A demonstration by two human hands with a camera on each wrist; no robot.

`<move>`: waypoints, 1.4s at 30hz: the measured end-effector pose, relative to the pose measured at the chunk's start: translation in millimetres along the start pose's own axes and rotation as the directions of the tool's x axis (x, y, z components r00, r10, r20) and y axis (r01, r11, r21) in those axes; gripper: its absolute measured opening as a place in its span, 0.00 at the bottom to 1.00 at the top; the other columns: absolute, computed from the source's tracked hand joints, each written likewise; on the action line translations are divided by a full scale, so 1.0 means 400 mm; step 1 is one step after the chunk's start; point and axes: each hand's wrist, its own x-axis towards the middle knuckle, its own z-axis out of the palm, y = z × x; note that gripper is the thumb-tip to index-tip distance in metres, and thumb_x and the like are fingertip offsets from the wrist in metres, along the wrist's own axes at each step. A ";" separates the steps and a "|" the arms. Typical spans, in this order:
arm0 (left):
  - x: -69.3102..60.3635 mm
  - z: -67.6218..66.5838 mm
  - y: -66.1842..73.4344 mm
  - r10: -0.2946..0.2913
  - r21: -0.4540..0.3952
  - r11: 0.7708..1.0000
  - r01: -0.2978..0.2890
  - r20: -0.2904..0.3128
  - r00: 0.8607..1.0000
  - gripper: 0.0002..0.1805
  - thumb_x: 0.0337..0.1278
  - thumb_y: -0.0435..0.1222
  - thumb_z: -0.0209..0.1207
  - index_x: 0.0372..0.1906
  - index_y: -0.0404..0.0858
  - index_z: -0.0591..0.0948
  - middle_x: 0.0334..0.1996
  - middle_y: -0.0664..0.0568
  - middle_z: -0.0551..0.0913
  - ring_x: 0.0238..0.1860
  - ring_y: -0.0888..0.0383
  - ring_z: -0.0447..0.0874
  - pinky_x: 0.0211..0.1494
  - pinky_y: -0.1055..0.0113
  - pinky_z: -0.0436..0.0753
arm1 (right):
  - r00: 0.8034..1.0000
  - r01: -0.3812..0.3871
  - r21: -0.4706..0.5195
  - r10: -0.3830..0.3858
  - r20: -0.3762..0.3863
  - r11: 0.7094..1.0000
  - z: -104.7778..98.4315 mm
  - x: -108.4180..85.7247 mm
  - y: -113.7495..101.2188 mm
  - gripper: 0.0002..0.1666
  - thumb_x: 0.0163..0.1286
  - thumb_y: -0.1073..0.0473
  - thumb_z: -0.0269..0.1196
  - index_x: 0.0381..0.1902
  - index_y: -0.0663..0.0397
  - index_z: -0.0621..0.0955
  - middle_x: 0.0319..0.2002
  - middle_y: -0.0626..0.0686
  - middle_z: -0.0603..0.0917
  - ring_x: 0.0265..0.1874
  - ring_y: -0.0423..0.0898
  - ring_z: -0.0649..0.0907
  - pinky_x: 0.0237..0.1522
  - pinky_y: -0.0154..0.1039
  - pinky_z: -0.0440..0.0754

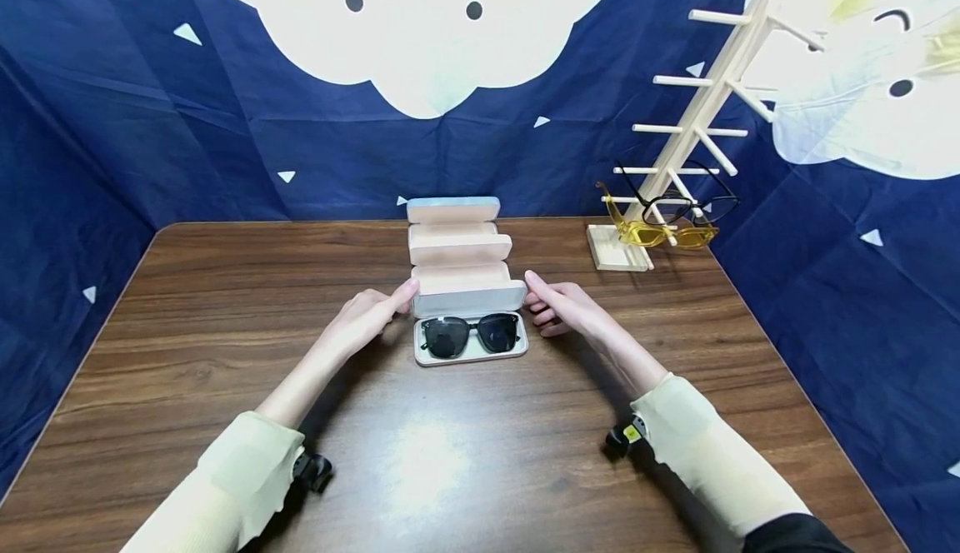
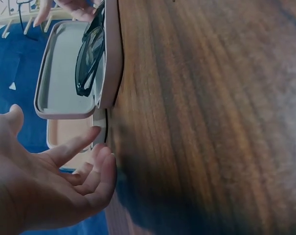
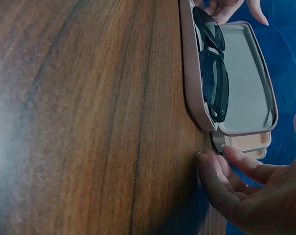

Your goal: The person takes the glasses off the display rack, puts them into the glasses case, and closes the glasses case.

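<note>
An open glasses case lies on the table with black sunglasses in its bottom half. Its grey-lined lid stands raised at the back. Behind it, more open cases with pale pink inner linings line up toward the wall. My left hand is beside the lid's left end, fingers loosely bent and holding nothing. On the opposite side, my right hand is by the lid's right end, its fingers also loosely bent around nothing. In both wrist views a small gap shows between fingertips and front case; touch on the rear cases is unclear.
A wooden peg stand rises at the back right of the brown table. Yellow glasses and black-framed glasses hang on its lower pegs. Blue cloth with white shapes covers the wall behind.
</note>
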 end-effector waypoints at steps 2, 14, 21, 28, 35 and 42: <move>0.005 0.000 0.001 -0.007 0.016 1.000 0.007 0.010 1.000 0.47 0.65 0.75 0.38 0.56 0.42 0.87 0.63 0.44 0.84 0.68 0.43 0.77 0.69 0.46 0.74 | 1.000 -0.006 -0.002 0.006 0.003 1.000 0.000 0.002 -0.001 0.43 0.78 0.32 0.48 0.59 0.69 0.79 0.50 0.61 0.83 0.40 0.46 0.85 0.45 0.47 0.90; 0.023 -0.001 0.008 -0.021 0.046 0.999 0.018 0.052 0.998 0.48 0.64 0.76 0.39 0.54 0.40 0.88 0.62 0.40 0.84 0.66 0.42 0.78 0.65 0.49 0.76 | 0.999 -0.048 -0.037 0.049 0.009 0.998 0.011 0.026 -0.018 0.43 0.75 0.28 0.51 0.51 0.66 0.81 0.48 0.57 0.84 0.36 0.43 0.85 0.40 0.42 0.90; 0.032 0.007 0.015 -0.034 0.052 0.998 0.032 0.044 0.998 0.46 0.60 0.76 0.45 0.51 0.41 0.89 0.47 0.47 0.89 0.51 0.52 0.83 0.55 0.59 0.78 | 0.997 -0.079 -0.073 0.080 0.008 0.994 0.021 0.037 -0.025 0.44 0.72 0.27 0.54 0.52 0.66 0.81 0.45 0.55 0.84 0.35 0.43 0.84 0.38 0.41 0.90; 0.041 0.009 0.016 -0.052 0.008 0.999 0.051 0.042 0.998 0.45 0.59 0.75 0.49 0.48 0.39 0.90 0.39 0.50 0.88 0.45 0.54 0.82 0.50 0.63 0.76 | 0.996 -0.093 -0.109 0.094 0.004 0.990 0.026 0.041 -0.028 0.43 0.71 0.27 0.57 0.51 0.65 0.82 0.44 0.54 0.83 0.37 0.43 0.83 0.38 0.40 0.90; 0.040 0.012 0.011 -0.042 -0.088 0.995 0.045 0.036 0.998 0.39 0.60 0.70 0.54 0.42 0.37 0.89 0.34 0.52 0.85 0.34 0.57 0.78 0.42 0.69 0.71 | 0.996 -0.092 -0.105 0.093 0.004 0.990 0.033 0.036 -0.029 0.42 0.70 0.28 0.58 0.50 0.66 0.82 0.40 0.53 0.84 0.37 0.43 0.83 0.40 0.41 0.90; 0.039 0.016 0.003 -0.026 -0.167 0.985 0.034 0.044 0.999 0.36 0.60 0.68 0.58 0.41 0.37 0.88 0.49 0.49 0.87 0.45 0.55 0.81 0.45 0.68 0.77 | 0.998 -0.068 -0.095 0.069 0.011 0.993 0.037 0.032 -0.026 0.38 0.71 0.32 0.59 0.51 0.64 0.84 0.37 0.50 0.85 0.35 0.40 0.84 0.40 0.38 0.88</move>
